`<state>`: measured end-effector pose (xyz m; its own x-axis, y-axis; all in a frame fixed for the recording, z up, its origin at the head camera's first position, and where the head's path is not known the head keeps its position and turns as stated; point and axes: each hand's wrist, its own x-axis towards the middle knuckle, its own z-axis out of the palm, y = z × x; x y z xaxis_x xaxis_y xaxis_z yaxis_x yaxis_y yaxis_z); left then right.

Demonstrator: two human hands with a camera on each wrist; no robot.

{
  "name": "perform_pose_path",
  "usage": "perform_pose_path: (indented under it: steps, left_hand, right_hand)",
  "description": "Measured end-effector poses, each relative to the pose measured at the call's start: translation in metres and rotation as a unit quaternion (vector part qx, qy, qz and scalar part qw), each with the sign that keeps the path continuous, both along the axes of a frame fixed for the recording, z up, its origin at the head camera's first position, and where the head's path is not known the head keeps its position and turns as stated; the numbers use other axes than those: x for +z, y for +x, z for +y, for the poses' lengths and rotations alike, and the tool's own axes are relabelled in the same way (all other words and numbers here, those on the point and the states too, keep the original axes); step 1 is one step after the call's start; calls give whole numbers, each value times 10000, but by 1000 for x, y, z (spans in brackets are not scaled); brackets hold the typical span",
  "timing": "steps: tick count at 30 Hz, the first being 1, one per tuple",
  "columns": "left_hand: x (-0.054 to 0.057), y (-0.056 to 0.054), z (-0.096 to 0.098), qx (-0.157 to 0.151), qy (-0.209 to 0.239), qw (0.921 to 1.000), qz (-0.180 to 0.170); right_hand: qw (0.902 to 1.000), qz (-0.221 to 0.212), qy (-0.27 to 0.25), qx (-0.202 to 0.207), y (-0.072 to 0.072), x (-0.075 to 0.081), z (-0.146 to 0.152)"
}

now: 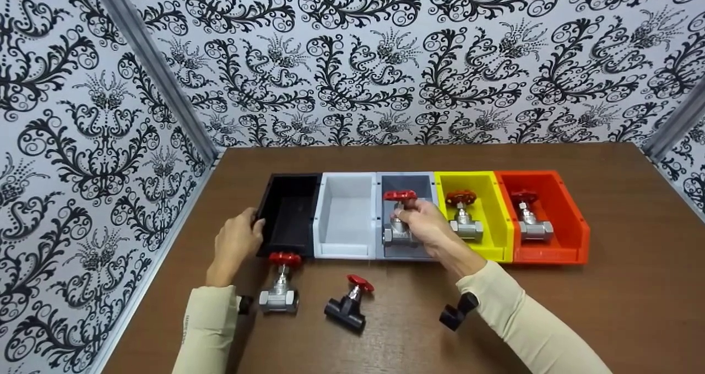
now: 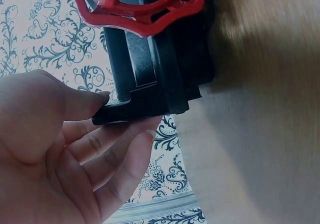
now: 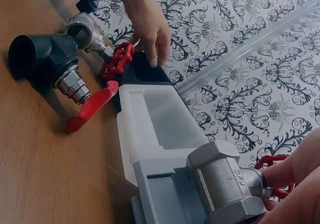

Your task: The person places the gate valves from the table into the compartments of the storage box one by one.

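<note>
My right hand (image 1: 432, 228) grips a silver valve with a red handwheel (image 1: 397, 233) by its neck, at the grey bin (image 1: 407, 182). In the right wrist view the silver valve body (image 3: 220, 179) overlaps the grey bin. At the left end of the row, my left hand (image 1: 237, 242) pinches the side wall of the black bin (image 1: 292, 249). The left wrist view has the thumb over the rim of this bin (image 2: 150, 99) and fingers beneath. Just in front of it stands another silver valve (image 1: 279, 299), red wheel up.
A black plastic valve with a red handwheel (image 1: 347, 310) lies on the brown table (image 1: 402, 341). Between the black and grey bins is a white bin (image 1: 347, 250). Rightward, a yellow bin (image 1: 484, 253) and an orange bin (image 1: 575, 236) each hold one silver red-wheeled valve. Patterned walls (image 1: 358, 60) surround the table.
</note>
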<state>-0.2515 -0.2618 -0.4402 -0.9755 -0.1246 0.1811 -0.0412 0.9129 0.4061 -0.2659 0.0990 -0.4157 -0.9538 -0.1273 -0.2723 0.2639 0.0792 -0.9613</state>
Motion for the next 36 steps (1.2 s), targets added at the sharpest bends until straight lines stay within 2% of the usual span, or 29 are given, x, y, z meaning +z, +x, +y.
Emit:
perform_pose_path:
  steps: [17, 29, 36]
  left_hand:
    - [1, 0, 1, -8, 42, 10000, 34]
    - [1, 0, 0, 26, 38, 10000, -73]
    - [0, 0, 0, 7, 3, 10000, -54]
  right_hand:
    - [9992, 224, 199, -267, -10, -8, -3]
    - [9996, -45, 115, -253, -14, -10, -6]
    - [9990, -162, 200, -376, -17, -13, -5]
